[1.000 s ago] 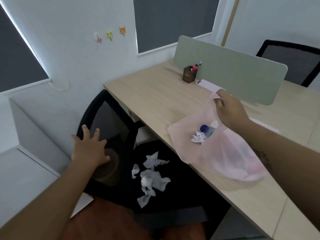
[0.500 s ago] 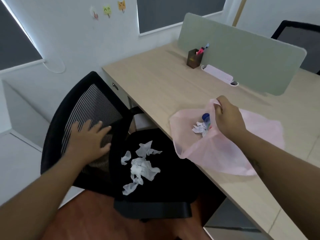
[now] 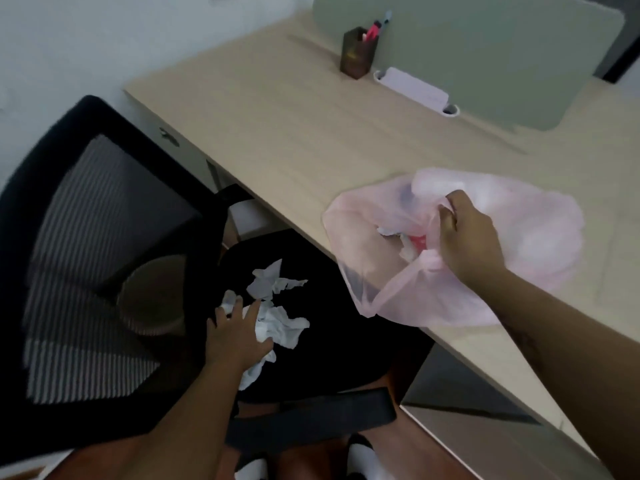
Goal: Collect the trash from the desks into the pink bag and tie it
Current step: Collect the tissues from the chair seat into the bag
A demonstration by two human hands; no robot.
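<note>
Pink translucent plastic bag (image 3: 398,299) lies at the near edge of the light wooden desk (image 3: 311,133), partly overhanging it, mouth open toward the chair, with crumpled trash visible inside. Right hand (image 3: 467,237) grips the bag's upper rim, fingers curled round the film. Left hand (image 3: 235,336) rests on the crumpled white paper scraps (image 3: 285,327) on the black office chair seat (image 3: 346,348), fingers extended and clasping nothing. Brown pen holder (image 3: 358,53) stands beside the grey-green divider panel (image 3: 485,46).
</note>
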